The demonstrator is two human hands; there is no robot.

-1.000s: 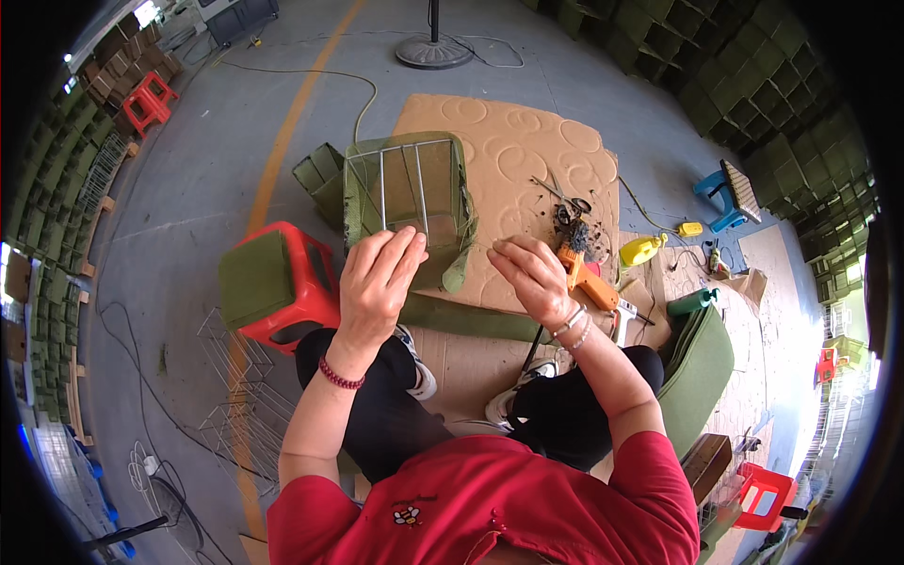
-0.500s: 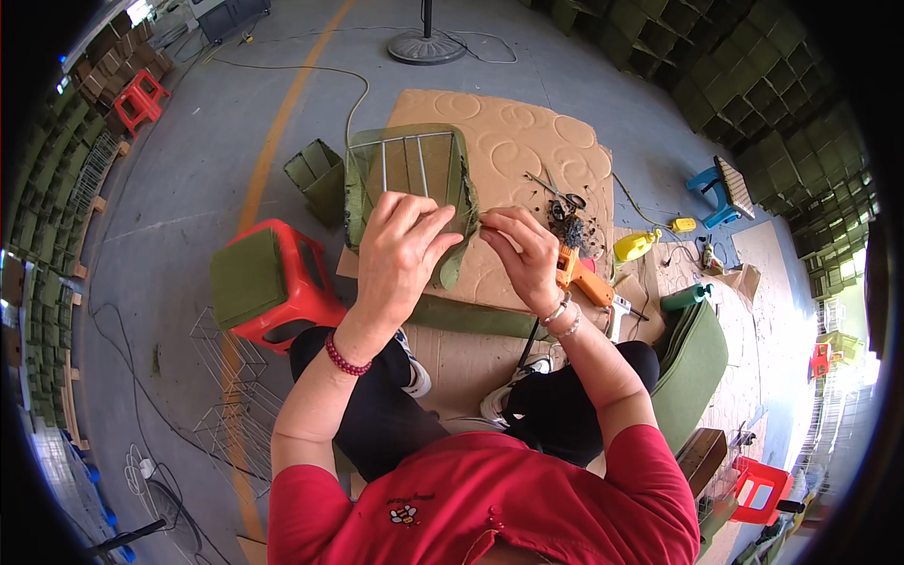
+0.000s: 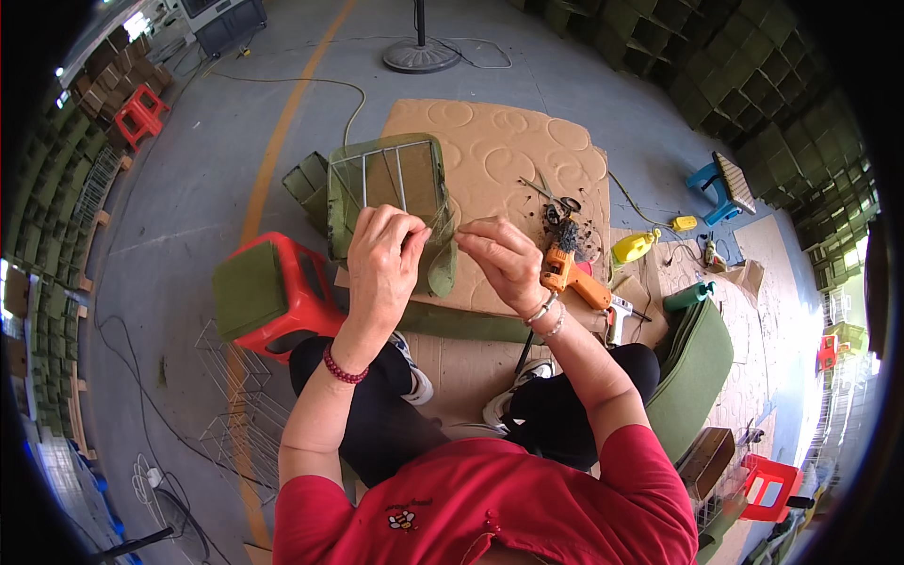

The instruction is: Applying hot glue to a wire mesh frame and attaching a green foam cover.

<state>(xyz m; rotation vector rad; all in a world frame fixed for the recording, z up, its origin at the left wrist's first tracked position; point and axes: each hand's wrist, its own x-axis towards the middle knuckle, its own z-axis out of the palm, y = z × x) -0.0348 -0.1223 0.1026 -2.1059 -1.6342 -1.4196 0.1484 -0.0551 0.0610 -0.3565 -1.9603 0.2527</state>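
Note:
Above the near left part of a cardboard-topped table [image 3: 527,141], my left hand [image 3: 384,252] is raised with thumb and fingers pinched together. My right hand [image 3: 506,262] pinches likewise, a short gap away, its fingertips facing the left ones. Whatever the fingertips hold is too fine to make out. Just beyond them stands a green fabric basket [image 3: 337,207] with a grey wire frame [image 3: 399,179] showing inside. A loose green flap [image 3: 441,273] hangs from its near right corner, between my hands. My left hand hides part of the basket's near side.
Right of my hands lie black-handled scissors [image 3: 568,204], a dark clump of scraps [image 3: 562,235] and an orange glue gun [image 3: 586,285]. Beyond them are a yellow bottle [image 3: 633,247] and a green bottle [image 3: 687,297]. A red stool [image 3: 306,282] with a green panel [image 3: 250,290] stands left.
Both hands have shifted slightly left in the picture, and the left fingers are now curled more tightly. The basket appears farther left and a little lower.

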